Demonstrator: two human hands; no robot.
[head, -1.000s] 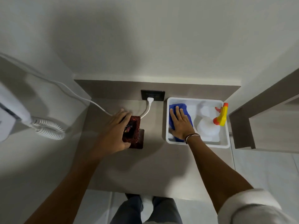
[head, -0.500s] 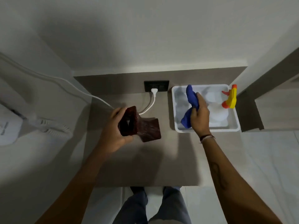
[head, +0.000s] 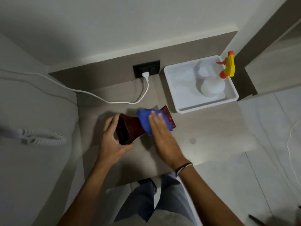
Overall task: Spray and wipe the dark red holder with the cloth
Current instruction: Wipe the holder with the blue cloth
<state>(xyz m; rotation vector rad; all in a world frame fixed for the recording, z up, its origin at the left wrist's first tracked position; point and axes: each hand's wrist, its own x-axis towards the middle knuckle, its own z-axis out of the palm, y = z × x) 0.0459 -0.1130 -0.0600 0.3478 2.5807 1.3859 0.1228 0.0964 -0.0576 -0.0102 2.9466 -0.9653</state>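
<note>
The dark red holder (head: 130, 128) lies tipped on its side on the grey counter (head: 203, 128), its open end toward me. My left hand (head: 112, 141) grips that open end. A blue cloth (head: 145, 119) is draped over the holder's middle, and my right hand (head: 161, 132) presses flat on it, fingers pointing away from me. The holder's flared speckled base (head: 169, 117) sticks out to the right of the cloth. A white spray bottle (head: 211, 88) with a yellow and orange trigger head (head: 228, 67) stands in the white tray (head: 179, 101) at the back right.
A black wall socket (head: 146, 69) holds a white plug whose cable (head: 97, 97) runs left across the counter. A coiled white cord (head: 42, 137) lies on the left wall surface. A wooden panel stands right of the tray. My legs show below the counter's front edge.
My right hand carried the blue cloth out of the tray and laid it on the holder. My left hand tipped the holder further onto its side, nearer the counter's middle.
</note>
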